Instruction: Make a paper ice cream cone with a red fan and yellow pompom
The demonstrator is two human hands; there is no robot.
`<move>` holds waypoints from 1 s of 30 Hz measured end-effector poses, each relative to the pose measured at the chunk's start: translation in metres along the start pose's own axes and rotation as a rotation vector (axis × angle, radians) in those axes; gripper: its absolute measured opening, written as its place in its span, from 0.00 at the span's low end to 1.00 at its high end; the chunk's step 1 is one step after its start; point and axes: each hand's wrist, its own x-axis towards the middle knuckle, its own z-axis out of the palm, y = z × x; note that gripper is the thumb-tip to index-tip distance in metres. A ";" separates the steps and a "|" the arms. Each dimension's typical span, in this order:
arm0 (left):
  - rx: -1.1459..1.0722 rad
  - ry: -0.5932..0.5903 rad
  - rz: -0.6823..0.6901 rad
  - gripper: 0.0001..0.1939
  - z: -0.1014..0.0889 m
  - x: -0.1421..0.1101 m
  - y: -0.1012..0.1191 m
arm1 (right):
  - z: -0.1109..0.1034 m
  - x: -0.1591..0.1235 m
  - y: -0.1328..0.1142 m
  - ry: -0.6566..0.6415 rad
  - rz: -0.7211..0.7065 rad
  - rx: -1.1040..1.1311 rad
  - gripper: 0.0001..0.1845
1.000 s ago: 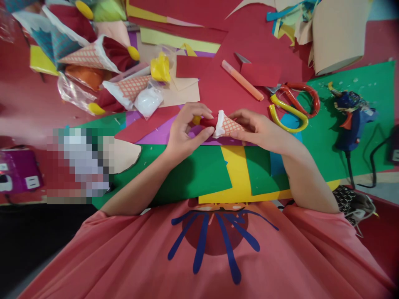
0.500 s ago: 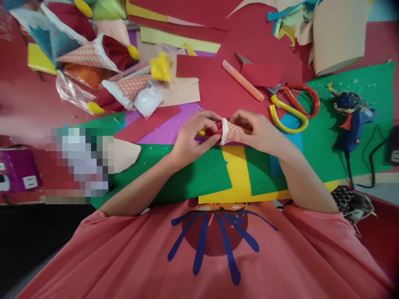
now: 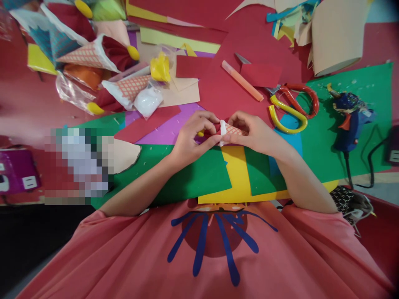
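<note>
Between my hands lies a small paper ice-cream cone (image 3: 233, 129) with an orange lattice pattern and a white wavy rim, pointing right. My right hand (image 3: 257, 133) is closed around its lattice body, thumb near the white rim. My left hand (image 3: 195, 135) pinches the red part at the cone's open end, and a yellow tip (image 3: 200, 133) shows between the fingers. The fingers partly hide the red part. Red-and-yellow-handled scissors (image 3: 288, 108) lie beyond my right hand, their blades partly under red paper. An orange marker-like stick (image 3: 242, 81) rests nearby.
Several similar larger cones (image 3: 84, 55) are heaped at the upper left with bags of clay-like material (image 3: 160, 66). A blue glue gun (image 3: 350, 124) lies on green paper (image 3: 324, 158) at the right, its cord trailing down. A beige paper roll (image 3: 338, 37) stands behind.
My right hand has shifted slightly left along the cone, its thumb now nearer the white rim. The left hand keeps its pinch almost unmoved.
</note>
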 end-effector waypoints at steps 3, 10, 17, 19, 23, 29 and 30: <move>-0.008 0.000 -0.005 0.09 0.001 0.000 -0.001 | 0.001 0.000 0.000 0.001 0.008 0.008 0.26; -0.016 -0.001 -0.032 0.10 0.001 -0.001 -0.002 | 0.001 0.001 0.000 -0.002 0.007 0.026 0.28; -0.028 0.010 -0.018 0.09 0.002 -0.001 -0.002 | 0.002 0.001 0.000 0.000 0.001 0.049 0.26; -0.038 0.008 -0.027 0.10 0.002 -0.001 -0.002 | 0.002 0.001 0.000 0.000 0.002 0.052 0.26; -0.051 0.014 -0.044 0.12 0.002 -0.001 -0.002 | 0.003 0.000 0.001 0.009 0.004 0.062 0.26; -0.036 0.013 -0.058 0.12 0.002 -0.001 -0.002 | 0.003 0.000 0.004 0.001 -0.007 0.107 0.26; -0.035 0.012 -0.062 0.12 0.002 -0.001 -0.001 | 0.003 0.000 0.004 -0.004 -0.006 0.114 0.26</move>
